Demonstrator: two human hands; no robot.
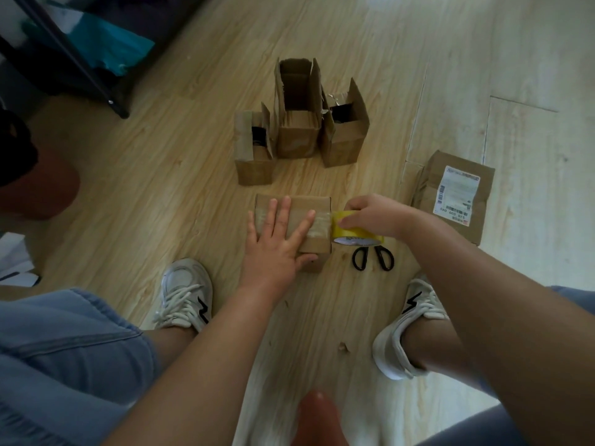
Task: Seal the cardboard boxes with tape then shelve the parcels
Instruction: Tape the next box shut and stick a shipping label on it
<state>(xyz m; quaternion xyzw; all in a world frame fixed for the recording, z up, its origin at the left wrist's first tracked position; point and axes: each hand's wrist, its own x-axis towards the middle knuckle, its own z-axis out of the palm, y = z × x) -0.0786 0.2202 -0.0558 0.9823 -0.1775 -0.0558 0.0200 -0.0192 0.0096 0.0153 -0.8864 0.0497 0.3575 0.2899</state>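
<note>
A small closed cardboard box [317, 239] lies on the wooden floor in front of me, with a strip of clear tape across its top. My left hand [278, 239] presses flat on the box with straight, spread fingers. My right hand [375, 215] grips a yellow tape roll [352, 235] at the box's right edge, the tape running from the roll onto the lid. Three open boxes stand behind: a short one [254, 162], a tall one [297, 123] and another [346, 140] to the right.
Black scissors [373, 257] lie on the floor just right of the box. A flat labelled parcel [455, 194] lies further right. My two white shoes [185, 292] flank the spot. A dark shelf frame [96, 75] stands at the back left.
</note>
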